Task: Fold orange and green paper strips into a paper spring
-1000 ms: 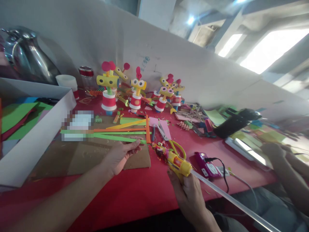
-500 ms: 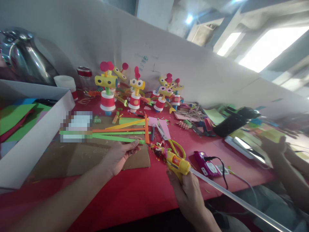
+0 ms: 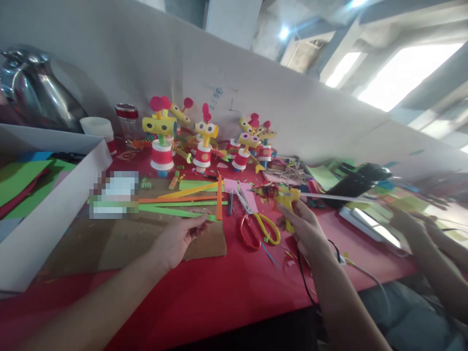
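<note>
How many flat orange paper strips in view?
2: the long orange strip lying lengthwise on the cardboard, and the shorter orange strip set crosswise at its right-hand end. More could be hidden beneath.

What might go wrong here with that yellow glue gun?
If hot, the glue gun in the right hand might burn the left hand, which pinches a green strip on the side the gun points to. The long stick jutting from its back could bump the black bottle. The black cord hanging near the edge of the red table might snag.
</note>
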The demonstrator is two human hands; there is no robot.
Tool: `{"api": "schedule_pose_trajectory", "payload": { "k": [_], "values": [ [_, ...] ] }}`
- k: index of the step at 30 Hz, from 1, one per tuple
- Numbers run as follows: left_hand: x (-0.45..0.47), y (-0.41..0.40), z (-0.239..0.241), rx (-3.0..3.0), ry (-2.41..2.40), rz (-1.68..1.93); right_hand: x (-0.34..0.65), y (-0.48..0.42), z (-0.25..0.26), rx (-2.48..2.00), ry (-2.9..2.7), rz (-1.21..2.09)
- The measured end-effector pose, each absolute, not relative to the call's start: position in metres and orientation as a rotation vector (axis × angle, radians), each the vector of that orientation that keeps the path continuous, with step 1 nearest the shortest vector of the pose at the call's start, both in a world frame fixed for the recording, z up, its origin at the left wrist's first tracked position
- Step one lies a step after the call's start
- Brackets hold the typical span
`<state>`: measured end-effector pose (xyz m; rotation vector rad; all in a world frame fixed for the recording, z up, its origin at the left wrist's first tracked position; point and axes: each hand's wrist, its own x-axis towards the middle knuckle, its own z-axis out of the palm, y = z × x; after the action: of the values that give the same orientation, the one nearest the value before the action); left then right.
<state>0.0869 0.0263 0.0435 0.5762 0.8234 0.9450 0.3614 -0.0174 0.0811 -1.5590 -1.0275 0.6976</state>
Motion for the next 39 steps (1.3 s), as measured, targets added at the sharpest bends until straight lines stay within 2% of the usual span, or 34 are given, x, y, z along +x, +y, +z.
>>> {"api": "schedule_pose_trajectory", "payload": {
  "k": [5, 12, 15, 17, 18, 19, 22, 25, 29, 39],
  "values": [
    [0.086, 0.029, 0.044, 0.52, 0.922, 0.922, 0.407, 0.044, 0.058, -1.886, -0.854, 0.664],
    [0.087, 0.03, 0.044, 0.534, 0.947, 0.868, 0.428, 0.053, 0.05, -2.256, -0.898, 0.403],
    [0.087, 0.032, 0.043, 0.541, 0.967, 0.864, 0.407, 0.044, 0.058, -2.284, -0.977, 0.202],
    [0.087, 0.033, 0.042, 0.535, 0.982, 0.864, 0.375, 0.036, 0.061, -2.148, -1.181, 0.072],
    [0.086, 0.035, 0.043, 0.533, 0.99, 0.866, 0.356, 0.032, 0.061, -2.037, -1.288, 0.133],
    [0.086, 0.036, 0.043, 0.531, 0.998, 0.872, 0.335, 0.029, 0.06, -1.917, -1.385, 0.354],
    [0.084, 0.04, 0.043, 0.537, 1.008, 0.907, 0.282, 0.025, 0.055, -1.554, -1.199, 1.286],
    [0.082, 0.043, 0.042, 0.544, 1.018, 0.925, 0.256, 0.029, 0.048, -1.361, -0.962, 1.648],
    [0.08, 0.046, 0.039, 0.559, 1.02, 0.908, 0.255, 0.034, 0.039, -1.282, -0.946, 1.748],
    [0.082, 0.046, 0.035, 0.559, 1.052, 0.91, 0.25, 0.03, 0.033, -1.171, -0.848, 1.702]
  ]
}}
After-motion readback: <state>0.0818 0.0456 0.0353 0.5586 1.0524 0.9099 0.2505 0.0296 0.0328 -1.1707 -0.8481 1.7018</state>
